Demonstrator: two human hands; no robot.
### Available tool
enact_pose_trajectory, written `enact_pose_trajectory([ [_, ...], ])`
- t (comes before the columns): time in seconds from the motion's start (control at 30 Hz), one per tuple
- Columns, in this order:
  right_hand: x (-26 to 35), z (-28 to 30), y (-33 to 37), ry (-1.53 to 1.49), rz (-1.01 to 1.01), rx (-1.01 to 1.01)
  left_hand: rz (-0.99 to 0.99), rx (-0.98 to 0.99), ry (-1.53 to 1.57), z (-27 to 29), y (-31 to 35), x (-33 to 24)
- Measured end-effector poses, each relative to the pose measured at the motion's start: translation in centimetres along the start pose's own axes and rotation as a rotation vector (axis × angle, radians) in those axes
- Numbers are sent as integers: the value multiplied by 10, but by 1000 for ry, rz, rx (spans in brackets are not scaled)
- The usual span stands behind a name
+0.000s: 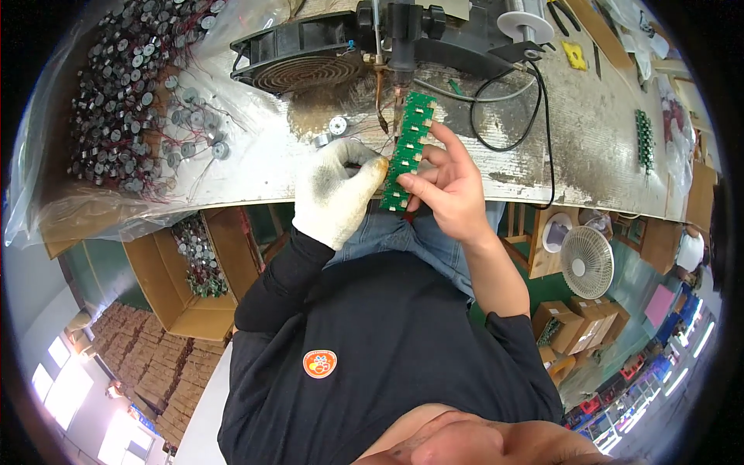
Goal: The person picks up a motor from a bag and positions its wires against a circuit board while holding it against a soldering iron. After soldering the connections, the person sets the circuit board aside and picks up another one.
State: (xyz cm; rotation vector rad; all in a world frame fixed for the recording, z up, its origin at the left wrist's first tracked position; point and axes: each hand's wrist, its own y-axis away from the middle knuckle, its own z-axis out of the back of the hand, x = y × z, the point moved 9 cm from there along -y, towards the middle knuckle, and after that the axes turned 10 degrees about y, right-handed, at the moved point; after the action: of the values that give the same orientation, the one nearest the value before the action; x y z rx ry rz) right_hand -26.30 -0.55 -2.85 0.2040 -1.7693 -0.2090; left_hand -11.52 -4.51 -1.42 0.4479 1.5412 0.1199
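My right hand [446, 186], bare, grips a long green circuit board strip [408, 151] by its right edge, the thumb on its face. The strip stands nearly upright and carries a row of small pale connectors. At the board's left edge, my left hand [337, 190], in a white glove, is closed with thumb and fingertips pinched together. Thin dark wires show just above those fingertips; what they pinch is hidden. Two small round metal motors [338, 125] lie just beyond the glove. Behind the board's top is the copper tip of a mounted soldering iron [398, 97], with a thin bent tube [380, 101] beside it.
A heap of small wired motors [128, 93] on plastic covers the bench's left. A black fan [298, 58] and a solder spool [525, 29] stand at the back. A black cable [545, 116] loops over the right. More green boards [644, 142] lie far right; an open carton [167, 267] is below left.
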Motion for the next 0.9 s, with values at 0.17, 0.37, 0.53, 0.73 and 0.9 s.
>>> enact_pose_trajectory([
  [0.17,4,1,-2,9,14,-16,-81,-13,-152,1,-4,-11],
  [0.37,6,0,-7,18,21,-17,-102,-32,-123,4,-9,-7],
  [0.53,8,0,-8,8,49,-12,-71,-35,-31,3,-9,-8],
  [0.73,10,0,-7,8,62,-21,-67,-53,-70,3,-7,-12],
  [0.9,4,1,-6,36,55,-23,-139,-45,-125,4,-8,-8],
])
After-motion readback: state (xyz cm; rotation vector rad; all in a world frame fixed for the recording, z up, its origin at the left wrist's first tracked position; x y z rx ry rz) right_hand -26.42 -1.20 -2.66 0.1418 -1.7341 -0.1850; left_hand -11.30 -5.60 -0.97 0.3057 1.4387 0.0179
